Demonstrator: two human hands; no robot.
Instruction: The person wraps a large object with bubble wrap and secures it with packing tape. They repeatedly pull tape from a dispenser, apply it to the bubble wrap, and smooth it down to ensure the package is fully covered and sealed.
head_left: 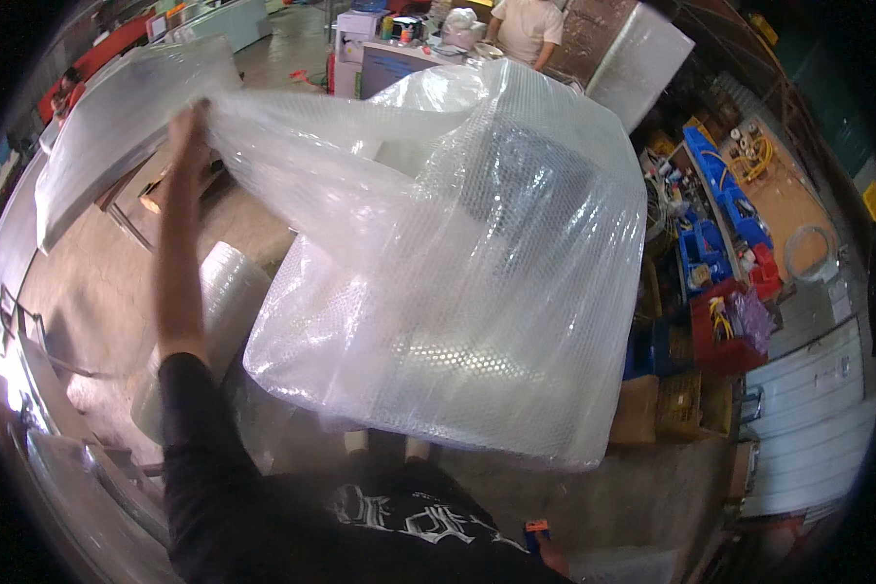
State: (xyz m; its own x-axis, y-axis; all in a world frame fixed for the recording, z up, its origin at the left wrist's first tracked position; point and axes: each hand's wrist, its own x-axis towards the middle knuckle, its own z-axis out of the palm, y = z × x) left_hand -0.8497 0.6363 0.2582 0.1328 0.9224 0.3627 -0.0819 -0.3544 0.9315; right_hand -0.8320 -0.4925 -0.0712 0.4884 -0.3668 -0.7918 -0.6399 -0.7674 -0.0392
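The left hand [190, 131] was raised at the far left, its arm stretched out from a black sleeve [200, 438], and its fingers were closed on the edge of a large sheet of bubble wrap [438, 292]. The fingertips themselves were buried in the plastic, so only the back of the hand and the wrist could be made out. From that grip the sheet ran right and down over a bulky object [530, 190] in the middle of the scene, draping it almost completely. The object showed only as a dark grey shape through the cloudy film near the top; its form and its lower part could not be told.

The right hand was nowhere to be seen, either behind the wrap or outside the view, so whether it held anything could not be told.

Just right of the forearm lay a roll of bubble wrap [226, 292], partly covered by the hanging sheet. At the near edge the person's black printed shirt [399, 526] filled the bottom of the view.

On the right, blue bins [715, 195] and red bins [725, 336] held small parts too small to identify, beside a yellow crate [679, 399]. At the far edge stood another person in a light shirt [528, 27], cut off at the shoulders by the rim, beside a table of blurred items.
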